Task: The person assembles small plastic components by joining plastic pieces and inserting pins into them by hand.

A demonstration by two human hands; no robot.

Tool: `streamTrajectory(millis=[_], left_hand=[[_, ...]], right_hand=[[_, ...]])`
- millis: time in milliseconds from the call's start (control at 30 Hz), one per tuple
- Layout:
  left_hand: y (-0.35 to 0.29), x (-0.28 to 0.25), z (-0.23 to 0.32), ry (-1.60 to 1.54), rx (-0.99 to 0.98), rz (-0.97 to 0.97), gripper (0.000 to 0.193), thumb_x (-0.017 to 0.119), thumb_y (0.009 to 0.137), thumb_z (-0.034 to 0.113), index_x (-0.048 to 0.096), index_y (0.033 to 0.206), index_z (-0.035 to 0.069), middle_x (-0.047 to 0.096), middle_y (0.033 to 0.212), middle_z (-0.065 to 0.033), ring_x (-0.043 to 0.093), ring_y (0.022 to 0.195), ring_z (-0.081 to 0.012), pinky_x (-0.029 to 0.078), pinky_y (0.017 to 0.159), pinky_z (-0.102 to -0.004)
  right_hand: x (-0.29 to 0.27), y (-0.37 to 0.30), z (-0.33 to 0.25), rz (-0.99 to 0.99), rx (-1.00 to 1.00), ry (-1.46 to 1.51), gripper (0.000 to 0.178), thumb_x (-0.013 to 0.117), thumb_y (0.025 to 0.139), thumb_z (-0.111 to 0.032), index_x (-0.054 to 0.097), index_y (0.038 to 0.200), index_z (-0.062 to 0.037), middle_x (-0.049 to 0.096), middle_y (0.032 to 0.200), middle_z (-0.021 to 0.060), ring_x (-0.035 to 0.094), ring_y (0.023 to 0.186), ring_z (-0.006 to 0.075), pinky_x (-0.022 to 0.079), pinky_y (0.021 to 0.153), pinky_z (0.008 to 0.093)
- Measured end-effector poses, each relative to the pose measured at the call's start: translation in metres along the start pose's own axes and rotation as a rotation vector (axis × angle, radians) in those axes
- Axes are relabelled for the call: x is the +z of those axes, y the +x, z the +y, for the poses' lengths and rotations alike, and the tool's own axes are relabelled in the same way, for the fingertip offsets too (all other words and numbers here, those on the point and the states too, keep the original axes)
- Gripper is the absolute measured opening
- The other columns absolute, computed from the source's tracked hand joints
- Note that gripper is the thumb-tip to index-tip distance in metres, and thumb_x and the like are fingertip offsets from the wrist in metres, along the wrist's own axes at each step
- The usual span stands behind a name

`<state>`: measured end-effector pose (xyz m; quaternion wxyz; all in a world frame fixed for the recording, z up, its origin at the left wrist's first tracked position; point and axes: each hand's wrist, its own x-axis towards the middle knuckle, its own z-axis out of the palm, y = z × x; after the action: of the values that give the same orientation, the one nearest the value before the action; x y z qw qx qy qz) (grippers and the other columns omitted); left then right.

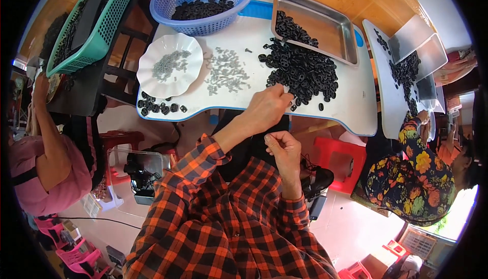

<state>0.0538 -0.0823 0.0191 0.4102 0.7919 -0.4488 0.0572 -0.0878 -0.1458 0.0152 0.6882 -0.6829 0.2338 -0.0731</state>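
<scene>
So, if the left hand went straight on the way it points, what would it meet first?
Most likely the pile of black pieces. The left hand looks right at the pile's near edge, though this downward view leaves actual contact unclear.

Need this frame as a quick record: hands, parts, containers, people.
left hand: fingers at near edge of the black pile; grip contents hidden
right hand: in front of the table edge, thumb and forefinger close together; can't tell if holding anything
table: white top, blue edge
small grey pieces: scattered mid-table, more on the white wavy plate
blue basket: behind plate, black pieces inside
metal tray: behind pile, black pieces at its left
others: one person each side
</scene>
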Motion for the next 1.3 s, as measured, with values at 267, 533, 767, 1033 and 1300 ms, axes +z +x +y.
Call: streamTrajectory(millis=[267,533,767,1033,1300], left_hand=[[0.009,0.005,0.009,0.059,-0.016,-0.094,0.01,0.06,0.073,0.008,0.062,0.082,0.004,0.053,0.083,-0.0174,0.06,0.076,-0.0353,0.05,0.061,-0.043],[0.006,0.004,0.004,0.026,-0.067,-0.119,0.01,0.063,0.073,0.007,0.061,0.081,0.002,0.054,0.084,-0.0182,0.06,0.075,-0.0357,0.049,0.06,-0.0432],[-0.008,0.0,-0.01,-0.132,-0.001,0.088,0.009,0.062,0.076,0.01,0.061,0.08,0.002,0.054,0.079,-0.0139,0.059,0.075,-0.0322,0.049,0.061,-0.0411],[-0.033,-0.031,0.003,-1.14,-0.551,0.006,0.02,0.061,0.09,0.016,0.064,0.092,-0.004,0.059,0.073,0.0002,0.053,0.061,-0.0034,0.046,0.05,-0.0177],[-0.05,-0.029,0.015,-1.137,-0.585,-0.037,0.017,0.06,0.09,0.014,0.064,0.094,-0.001,0.06,0.074,0.0002,0.055,0.063,-0.0042,0.047,0.053,-0.0187]], right_hand=[[-0.003,-0.003,0.003,0.03,0.003,-0.023,0.013,0.067,0.085,-0.013,0.063,0.086,-0.0005,0.062,0.071,0.0016,0.053,0.059,0.0059,0.043,0.054,0.019],[0.002,-0.002,-0.001,0.007,-0.013,-0.055,0.012,0.067,0.085,-0.012,0.064,0.086,-0.0007,0.062,0.071,0.0013,0.053,0.058,0.0058,0.042,0.053,0.0188],[0.005,0.002,-0.001,0.062,-0.033,-0.041,0.011,0.066,0.085,-0.011,0.064,0.086,-0.0009,0.062,0.073,0.0018,0.053,0.058,0.0057,0.043,0.053,0.0184],[0.009,0.013,-0.021,0.201,-0.133,0.057,0.014,0.066,0.087,-0.014,0.064,0.093,-0.0013,0.063,0.079,0.0005,0.055,0.062,0.0053,0.044,0.056,0.0185],[0.015,0.013,-0.026,0.278,-0.26,0.127,0.016,0.063,0.087,-0.008,0.063,0.102,-0.0002,0.062,0.089,0.0016,0.055,0.069,0.0051,0.045,0.06,0.0182]])
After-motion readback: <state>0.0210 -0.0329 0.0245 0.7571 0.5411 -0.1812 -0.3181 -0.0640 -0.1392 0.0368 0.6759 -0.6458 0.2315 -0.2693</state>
